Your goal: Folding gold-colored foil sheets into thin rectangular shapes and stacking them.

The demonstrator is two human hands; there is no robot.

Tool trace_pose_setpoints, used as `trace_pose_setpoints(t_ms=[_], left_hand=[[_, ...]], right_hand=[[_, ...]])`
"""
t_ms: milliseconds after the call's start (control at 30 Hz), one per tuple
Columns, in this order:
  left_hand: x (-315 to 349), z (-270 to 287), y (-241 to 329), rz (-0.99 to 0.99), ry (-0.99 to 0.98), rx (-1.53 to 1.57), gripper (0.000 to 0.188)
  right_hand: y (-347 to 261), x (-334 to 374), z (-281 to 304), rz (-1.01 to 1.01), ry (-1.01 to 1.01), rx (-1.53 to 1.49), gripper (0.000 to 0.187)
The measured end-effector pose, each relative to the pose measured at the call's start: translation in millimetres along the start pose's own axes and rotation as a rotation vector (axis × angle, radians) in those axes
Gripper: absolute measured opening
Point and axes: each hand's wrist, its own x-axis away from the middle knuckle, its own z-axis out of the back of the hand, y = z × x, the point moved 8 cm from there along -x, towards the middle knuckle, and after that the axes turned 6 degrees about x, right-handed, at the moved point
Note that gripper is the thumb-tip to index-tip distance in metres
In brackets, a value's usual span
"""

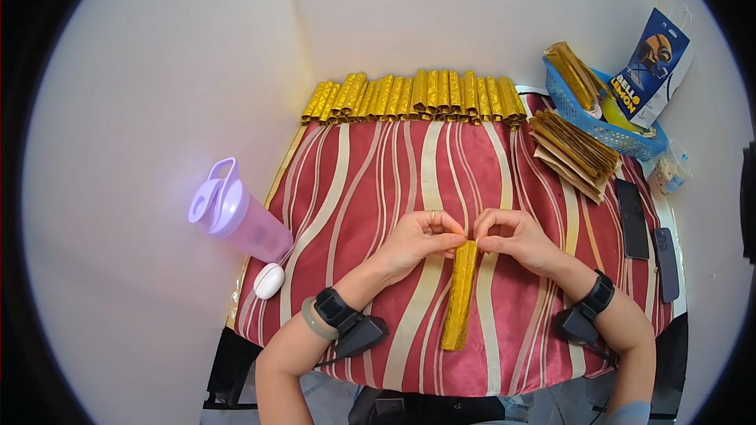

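Note:
A gold foil paper tube (458, 299) points lengthwise toward me over the striped cloth, its far end between my hands. At the left corner of that end, my left hand (425, 238) pinches with thumb and fingers; a ring is on one finger. My right hand (516, 238) grips the right corner in the same way, thumb against curled fingers. Many similar gold paper rolls (409, 98) are stacked in a row along the far edge. To the right, a fanned stack of gold and brown paper sheets (579, 153) lies on the cloth.
A red and cream striped cloth (370, 189) covers the table. On the left stand a lilac shaker bottle (248, 220) and a white oval case (269, 281). A blue basket (579, 114) holds papers and a blue printed bag (650, 63). Two phones (632, 220) and a plastic cup (671, 169) sit at right.

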Motion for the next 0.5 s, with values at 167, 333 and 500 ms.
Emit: trace_pose_setpoints(t_ms=[167, 333, 500], left_hand=[[-0.1, 0.6, 0.1, -0.018, -0.008, -0.003, 0.010], [-1.4, 1.2, -1.1, -0.021, -0.009, -0.010, 0.010], [-0.3, 2.1, 1.1, -0.043, -0.006, -0.032, 0.010]], right_hand=[[0.7, -0.2, -1.1, -0.019, -0.007, -0.028, 0.007], [-0.8, -0.3, -0.3, 0.018, -0.015, 0.016, 0.009], [4.5, 0.1, -2.6, -0.064, -0.041, -0.028, 0.010]])
